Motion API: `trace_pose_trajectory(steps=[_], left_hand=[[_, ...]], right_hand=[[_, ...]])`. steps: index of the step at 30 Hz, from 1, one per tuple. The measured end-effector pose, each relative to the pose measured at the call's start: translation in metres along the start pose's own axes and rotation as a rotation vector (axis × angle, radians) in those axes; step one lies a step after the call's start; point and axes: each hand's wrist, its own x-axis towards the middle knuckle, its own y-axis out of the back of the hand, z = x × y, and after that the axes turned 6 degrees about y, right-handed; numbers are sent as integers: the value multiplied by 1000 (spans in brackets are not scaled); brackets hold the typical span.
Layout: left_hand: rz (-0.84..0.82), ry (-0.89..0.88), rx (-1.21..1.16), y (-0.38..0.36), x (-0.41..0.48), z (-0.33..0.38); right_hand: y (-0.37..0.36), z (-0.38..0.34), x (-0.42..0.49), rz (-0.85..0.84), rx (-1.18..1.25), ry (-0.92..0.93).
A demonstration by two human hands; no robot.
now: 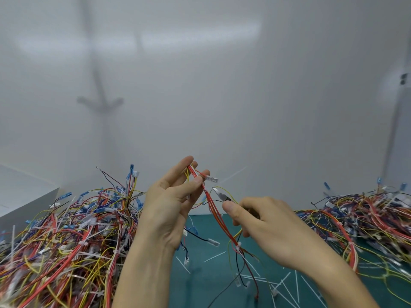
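From the head view, the left hand point(169, 205) pinches a thin harness of red, orange and yellow wires point(214, 210) between thumb and fingers, holding it up above the green worktop point(200, 285). The right hand point(266, 225) grips small silver metal snips point(221, 194), whose tip sits just beside the harness's upper white cable tie point(205, 191). Tangled heaps of multicoloured wires lie to the left point(66, 230) and right point(367, 214), and trimmed white tie tails point(287, 283) are scattered on the worktop between them.
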Motion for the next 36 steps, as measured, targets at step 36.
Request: trace_pose_trajectory(steps=[36], left_hand=[[-51,-40,11,-3,0,-4]], right_hand=[[5,-7,-1,-33,80,-22]])
